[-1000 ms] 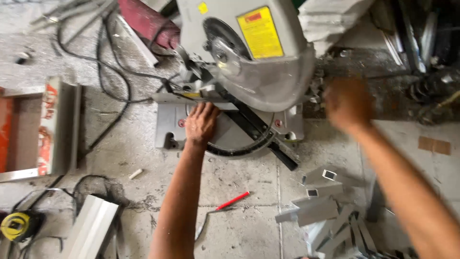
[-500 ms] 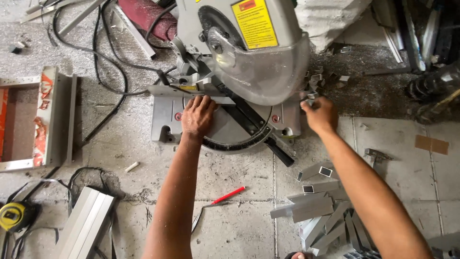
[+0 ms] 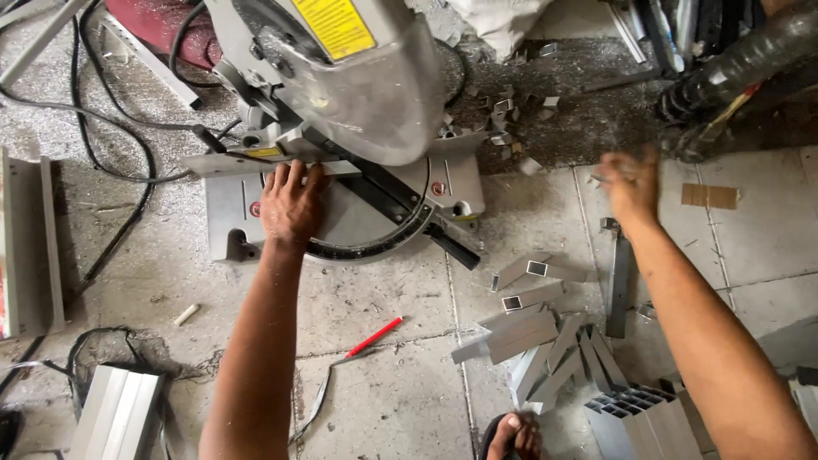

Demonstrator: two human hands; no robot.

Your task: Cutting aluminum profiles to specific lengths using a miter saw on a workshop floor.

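A grey miter saw (image 3: 341,77) with a yellow label stands on the tiled floor, its blade guard above the round saw table (image 3: 366,226). My left hand (image 3: 290,209) lies flat on the table's left side, fingers over a thin aluminium profile (image 3: 226,162) that rests against the fence. My right hand (image 3: 630,183) is blurred, out over the floor to the right of the saw, clear of the machine. A small grey bit shows at its fingertips, but I cannot tell whether it is held.
Several cut aluminium tube pieces (image 3: 545,332) are piled right of centre. Beside them lies a hammer (image 3: 618,273). A red pencil (image 3: 373,337) lies below the saw. Black cables (image 3: 128,170) loop at the left, with aluminium channels (image 3: 34,247) (image 3: 115,417). My sandalled foot (image 3: 511,434) is at the bottom.
My right hand left the right side of the saw table and swung out to the right. My left hand stayed on the profile. The view moved closer to the saw.
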